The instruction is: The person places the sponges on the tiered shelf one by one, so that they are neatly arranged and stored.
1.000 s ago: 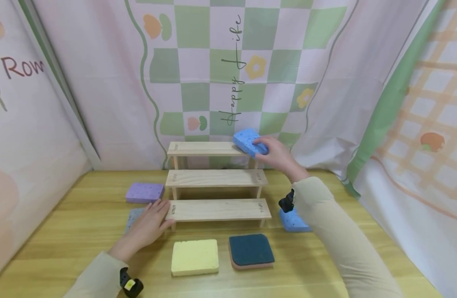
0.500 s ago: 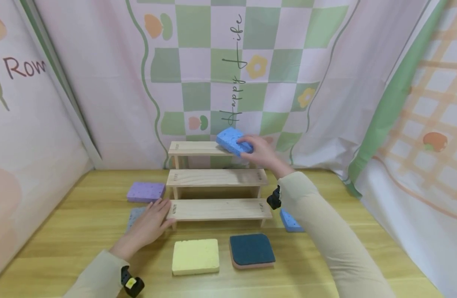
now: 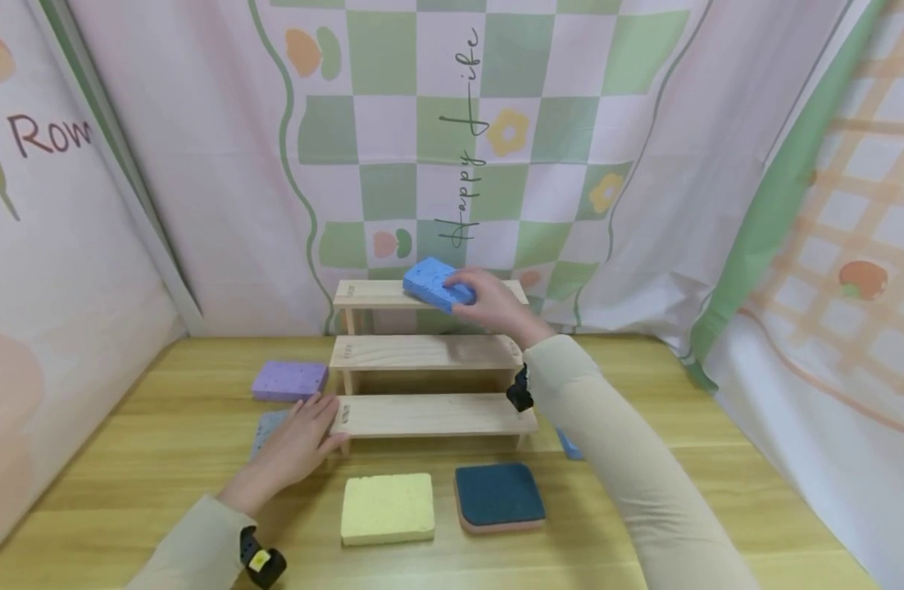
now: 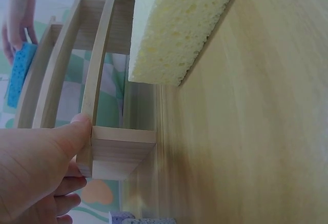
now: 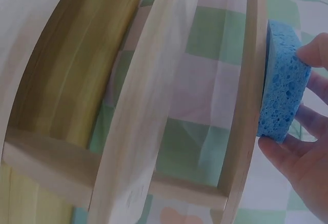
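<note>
My right hand (image 3: 494, 305) holds a blue sponge (image 3: 426, 283) by its edges, thumb on one side and fingers on the other. The sponge lies at the top step of a three-tier wooden riser (image 3: 431, 415), around its middle; in the right wrist view the blue sponge (image 5: 283, 83) is right against that board. At the riser's left end, my left hand (image 3: 295, 447) grips the lowest step. Its thumb and fingers stand on either side of the board's end in the left wrist view, where the hand (image 4: 38, 167) shows close up.
A yellow sponge (image 3: 388, 508) and a dark-topped scouring sponge (image 3: 499, 496) lie in front of the riser. To its left are a purple sponge (image 3: 289, 380) and a grey sponge (image 3: 265, 428), partly hidden. Another blue sponge (image 3: 570, 445) peeks from behind the right sleeve. A patterned curtain (image 3: 452, 123) hangs behind.
My right hand has carried the blue sponge leftward along the top step, from its right end to about the middle. The left hand has stayed at the lowest step.
</note>
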`<act>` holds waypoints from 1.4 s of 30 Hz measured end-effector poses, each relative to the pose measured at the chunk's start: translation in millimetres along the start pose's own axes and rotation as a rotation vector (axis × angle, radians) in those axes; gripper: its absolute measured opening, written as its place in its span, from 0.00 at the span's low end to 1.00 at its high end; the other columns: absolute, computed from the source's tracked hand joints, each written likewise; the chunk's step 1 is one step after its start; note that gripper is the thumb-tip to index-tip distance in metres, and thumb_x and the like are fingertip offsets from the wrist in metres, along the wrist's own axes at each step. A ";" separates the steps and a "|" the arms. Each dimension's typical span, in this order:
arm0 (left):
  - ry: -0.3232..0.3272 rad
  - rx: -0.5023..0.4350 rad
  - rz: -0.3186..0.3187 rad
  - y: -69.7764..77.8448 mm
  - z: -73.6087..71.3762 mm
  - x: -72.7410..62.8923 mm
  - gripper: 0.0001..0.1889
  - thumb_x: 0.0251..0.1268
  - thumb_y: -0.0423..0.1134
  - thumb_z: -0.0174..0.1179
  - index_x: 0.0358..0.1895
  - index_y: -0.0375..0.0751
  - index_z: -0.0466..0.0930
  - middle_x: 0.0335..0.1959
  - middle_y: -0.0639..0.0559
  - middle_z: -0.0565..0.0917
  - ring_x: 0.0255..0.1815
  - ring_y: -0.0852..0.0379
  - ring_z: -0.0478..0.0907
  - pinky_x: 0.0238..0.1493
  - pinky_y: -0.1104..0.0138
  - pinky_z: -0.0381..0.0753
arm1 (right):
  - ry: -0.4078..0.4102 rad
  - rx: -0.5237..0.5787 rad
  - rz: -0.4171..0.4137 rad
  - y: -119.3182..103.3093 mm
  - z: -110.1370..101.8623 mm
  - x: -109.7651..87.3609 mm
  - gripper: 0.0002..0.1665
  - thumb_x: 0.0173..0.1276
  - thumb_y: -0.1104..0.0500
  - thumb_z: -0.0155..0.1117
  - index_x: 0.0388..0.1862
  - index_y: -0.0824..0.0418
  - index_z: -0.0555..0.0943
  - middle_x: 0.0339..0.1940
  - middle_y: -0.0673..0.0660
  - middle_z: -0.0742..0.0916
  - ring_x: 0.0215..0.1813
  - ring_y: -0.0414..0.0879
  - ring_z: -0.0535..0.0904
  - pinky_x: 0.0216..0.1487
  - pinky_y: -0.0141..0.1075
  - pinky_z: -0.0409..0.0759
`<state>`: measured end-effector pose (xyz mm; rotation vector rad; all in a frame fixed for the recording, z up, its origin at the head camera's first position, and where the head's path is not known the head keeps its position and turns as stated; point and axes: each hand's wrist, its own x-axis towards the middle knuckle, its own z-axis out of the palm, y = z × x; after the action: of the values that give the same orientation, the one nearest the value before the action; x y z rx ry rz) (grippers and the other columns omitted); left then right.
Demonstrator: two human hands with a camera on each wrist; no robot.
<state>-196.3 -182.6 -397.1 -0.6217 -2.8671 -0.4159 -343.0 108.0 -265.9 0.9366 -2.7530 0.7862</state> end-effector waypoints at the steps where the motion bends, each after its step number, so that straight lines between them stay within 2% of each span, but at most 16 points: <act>1: -0.001 0.000 0.000 0.0 0.0 0.1 0.30 0.67 0.44 0.53 0.61 0.21 0.62 0.62 0.28 0.64 0.64 0.33 0.57 0.65 0.45 0.52 | -0.005 0.001 -0.007 -1.6 1.2 1.2 0.25 0.59 0.60 0.59 0.57 0.61 0.75 0.64 0.62 0.71 0.65 0.55 0.63 0.62 0.47 0.64; 23: 0.000 0.003 -0.004 -2.2 2.6 1.1 0.30 0.67 0.45 0.53 0.62 0.22 0.63 0.62 0.29 0.65 0.65 0.33 0.57 0.65 0.45 0.52 | -0.074 -0.027 -0.117 -31.3 18.7 17.0 0.24 0.58 0.61 0.59 0.55 0.59 0.77 0.66 0.60 0.69 0.68 0.54 0.58 0.67 0.45 0.57; 36: -0.013 0.006 -0.007 -2.3 2.4 1.3 0.30 0.67 0.45 0.53 0.62 0.22 0.62 0.62 0.29 0.64 0.65 0.33 0.56 0.65 0.46 0.51 | -0.099 -0.018 -0.150 -32.9 23.9 23.2 0.23 0.58 0.61 0.59 0.55 0.58 0.77 0.64 0.59 0.71 0.67 0.53 0.60 0.67 0.44 0.57; 42: -0.011 0.005 -0.010 -0.8 0.8 0.6 0.30 0.67 0.45 0.53 0.62 0.21 0.63 0.62 0.29 0.64 0.65 0.33 0.56 0.65 0.45 0.51 | -0.115 -0.009 -0.132 -31.8 24.2 25.6 0.24 0.59 0.60 0.59 0.57 0.57 0.76 0.65 0.58 0.70 0.68 0.53 0.59 0.67 0.44 0.55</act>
<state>-197.2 -182.9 -398.0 -0.6108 -2.8817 -0.4087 -343.4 60.6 -265.6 1.1826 -2.7523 0.7191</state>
